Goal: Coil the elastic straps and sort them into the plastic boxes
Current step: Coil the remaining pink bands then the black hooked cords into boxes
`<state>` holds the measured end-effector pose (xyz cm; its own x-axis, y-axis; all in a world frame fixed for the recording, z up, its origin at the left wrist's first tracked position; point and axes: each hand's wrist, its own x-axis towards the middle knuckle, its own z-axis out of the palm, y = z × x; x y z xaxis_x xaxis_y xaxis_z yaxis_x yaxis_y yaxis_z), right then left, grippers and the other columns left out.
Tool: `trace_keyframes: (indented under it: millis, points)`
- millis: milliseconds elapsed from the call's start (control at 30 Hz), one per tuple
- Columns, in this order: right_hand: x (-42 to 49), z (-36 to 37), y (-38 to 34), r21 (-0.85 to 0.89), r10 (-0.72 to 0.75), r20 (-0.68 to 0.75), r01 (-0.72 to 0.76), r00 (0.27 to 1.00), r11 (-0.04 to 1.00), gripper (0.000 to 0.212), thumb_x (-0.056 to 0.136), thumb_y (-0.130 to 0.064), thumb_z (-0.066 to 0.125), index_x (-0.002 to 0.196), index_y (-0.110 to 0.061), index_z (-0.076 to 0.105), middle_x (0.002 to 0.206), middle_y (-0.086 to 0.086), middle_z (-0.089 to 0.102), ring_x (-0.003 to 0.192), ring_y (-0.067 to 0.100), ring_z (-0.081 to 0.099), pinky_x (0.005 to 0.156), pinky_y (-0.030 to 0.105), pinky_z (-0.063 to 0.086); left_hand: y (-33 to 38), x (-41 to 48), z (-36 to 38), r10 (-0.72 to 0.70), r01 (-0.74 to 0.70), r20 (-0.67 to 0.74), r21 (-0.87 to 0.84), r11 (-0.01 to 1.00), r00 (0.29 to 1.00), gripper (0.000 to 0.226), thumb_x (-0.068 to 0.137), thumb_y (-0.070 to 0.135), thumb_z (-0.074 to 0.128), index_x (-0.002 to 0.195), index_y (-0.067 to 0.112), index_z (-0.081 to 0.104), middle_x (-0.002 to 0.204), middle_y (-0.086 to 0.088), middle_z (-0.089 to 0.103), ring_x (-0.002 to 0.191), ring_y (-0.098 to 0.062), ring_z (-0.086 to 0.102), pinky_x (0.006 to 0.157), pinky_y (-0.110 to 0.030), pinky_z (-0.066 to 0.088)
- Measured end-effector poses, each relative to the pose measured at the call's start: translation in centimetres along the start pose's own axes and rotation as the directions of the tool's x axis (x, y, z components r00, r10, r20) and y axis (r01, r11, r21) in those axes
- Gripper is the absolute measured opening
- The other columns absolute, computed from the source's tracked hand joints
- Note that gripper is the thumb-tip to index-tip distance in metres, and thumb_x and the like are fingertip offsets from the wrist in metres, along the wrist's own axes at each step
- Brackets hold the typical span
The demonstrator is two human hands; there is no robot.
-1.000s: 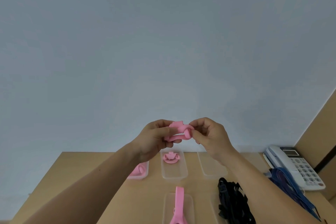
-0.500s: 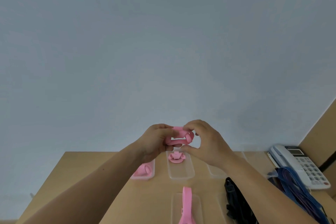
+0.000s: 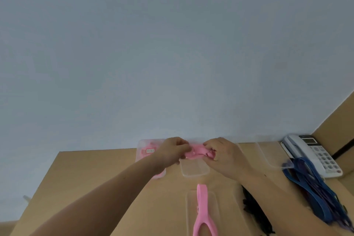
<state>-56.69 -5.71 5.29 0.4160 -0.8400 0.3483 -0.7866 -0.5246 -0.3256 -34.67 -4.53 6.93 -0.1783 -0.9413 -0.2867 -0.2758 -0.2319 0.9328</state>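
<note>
1. Pink strap coil [image 3: 198, 153] is held between both hands, just above the far end of the middle clear box [image 3: 194, 168]; whether it touches the box can't be told, the hands hide it.
2. Left hand [image 3: 173, 151] is closed, pinching the coil's left end; fingers curled in, forearm reaching in from lower left.
3. Right hand [image 3: 223, 156] is closed on the right end, thumb and fingertips pressed on the wraps, wrist angled inward.
4. Handling: the strap looks soft, light and springy, so the coil will likely unwind if the pinch slackens. Best hold is across the wraps, squeezing the layers flat, not by a loose tail.
5. The left pink box [image 3: 148, 151] already has pink contents; details are blurry.
6. An uncoiled pink strap [image 3: 202, 209] lies over the near clear box [image 3: 215, 214], looped end toward the camera.
7. Black straps [image 3: 252, 207] and blue straps [image 3: 310, 184] are piled on the right of the table [image 3: 95, 174], the blue ones partly over the desk phone [image 3: 316, 153].
8. Another clear box [image 3: 270, 154] sits on the right, apparently empty.
</note>
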Motion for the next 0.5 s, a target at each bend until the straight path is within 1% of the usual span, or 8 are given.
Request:
trace_keyframes:
  millis: [100, 167, 233, 300, 333, 400, 433, 500]
  points:
    - [0.3, 1.4, 2.0, -0.006, -0.032, 0.026, 0.032, 0.999, 0.999, 0.014, 0.072, -0.017, 0.079, 0.077, -0.014, 0.066, 0.076, -0.008, 0.063, 0.078, 0.014, 0.057, 0.060, 0.030, 0.049, -2.2, 2.1, 0.7, -0.038, 0.042, -0.038, 0.102, 0.994, 0.999, 0.008, 0.090, 0.018, 0.061, 0.093, 0.010, 0.061, 0.090, -0.013, 0.061, 0.076, -0.021, 0.051, 0.065, -0.032, 0.041]
    - [1.1, 2.5, 3.1, -0.019, -0.059, 0.037, 0.060, 0.998, 0.998, 0.020, 0.067, -0.013, 0.081, 0.070, -0.014, 0.061, 0.067, -0.010, 0.059, 0.075, 0.016, 0.057, 0.055, 0.027, 0.045, -3.7, 3.7, 1.1, -0.065, 0.077, -0.082, 0.164, 0.983, 0.995, 0.003, 0.089, 0.014, 0.057, 0.087, 0.012, 0.057, 0.076, -0.006, 0.049, 0.066, -0.018, 0.042, 0.060, -0.027, 0.034]
    - [2.1, 3.8, 4.2, -0.021, -0.105, 0.063, 0.107, 0.992, 0.994, 0.027, 0.062, -0.014, 0.083, 0.065, -0.015, 0.056, 0.061, -0.010, 0.054, 0.071, 0.019, 0.056, 0.052, 0.023, 0.038, -5.1, 5.5, 1.7, -0.079, 0.118, -0.162, 0.243, 0.963, 0.984, 0.012, 0.089, 0.014, 0.054, 0.091, 0.005, 0.062, 0.069, 0.003, 0.046, 0.057, -0.012, 0.038, 0.054, -0.024, 0.032]
    - [3.2, 5.4, 5.3, -0.002, -0.171, 0.091, 0.172, 0.981, 0.985, 0.033, 0.058, -0.016, 0.086, 0.062, -0.015, 0.053, 0.057, -0.008, 0.053, 0.066, 0.020, 0.056, 0.051, 0.022, 0.036, -6.3, 7.1, 2.1, -0.078, 0.143, -0.196, 0.344, 0.928, 0.977, 0.021, 0.092, 0.017, 0.051, 0.108, 0.009, 0.062, 0.080, 0.006, 0.056, 0.063, -0.007, 0.047, 0.056, -0.021, 0.037]
    - [3.7, 6.2, 5.9, 0.012, -0.196, 0.113, 0.195, 0.974, 0.981, 0.034, 0.058, -0.019, 0.087, 0.062, -0.016, 0.053, 0.057, -0.008, 0.054, 0.064, 0.020, 0.056, 0.050, 0.022, 0.036, -6.8, 7.9, 2.3, -0.084, 0.158, -0.201, 0.388, 0.908, 0.976, 0.030, 0.094, 0.018, 0.051, 0.121, 0.009, 0.059, 0.096, 0.004, 0.063, 0.074, -0.009, 0.055, 0.063, -0.020, 0.041]
    - [4.8, 8.1, 7.0, 0.036, -0.233, 0.164, 0.230, 0.959, 0.972, 0.032, 0.058, -0.022, 0.087, 0.063, -0.015, 0.057, 0.059, -0.007, 0.059, 0.064, 0.022, 0.058, 0.049, 0.024, 0.041, -7.7, 9.2, 2.7, -0.129, 0.213, -0.215, 0.439, 0.873, 0.968, 0.047, 0.094, 0.017, 0.051, 0.140, 0.008, 0.047, 0.127, -0.006, 0.060, 0.102, -0.019, 0.060, 0.079, -0.024, 0.044]
    - [5.2, 8.9, 7.5, 0.032, -0.247, 0.193, 0.245, 0.950, 0.969, 0.030, 0.056, -0.021, 0.087, 0.064, -0.014, 0.059, 0.061, -0.005, 0.061, 0.064, 0.023, 0.059, 0.049, 0.026, 0.045, -8.1, 9.7, 2.9, -0.149, 0.236, -0.218, 0.454, 0.859, 0.964, 0.051, 0.094, 0.017, 0.051, 0.143, 0.008, 0.043, 0.134, -0.009, 0.057, 0.111, -0.023, 0.059, 0.084, -0.026, 0.045]
    - [5.8, 10.5, 8.3, 0.018, -0.256, 0.238, 0.260, 0.937, 0.966, 0.028, 0.054, -0.018, 0.086, 0.065, -0.013, 0.061, 0.063, -0.003, 0.063, 0.065, 0.025, 0.060, 0.049, 0.028, 0.047, -8.8, 10.5, 3.5, -0.172, 0.260, -0.222, 0.469, 0.844, 0.960, 0.050, 0.093, 0.018, 0.052, 0.142, 0.010, 0.043, 0.131, -0.010, 0.059, 0.112, -0.024, 0.060, 0.089, -0.031, 0.049]
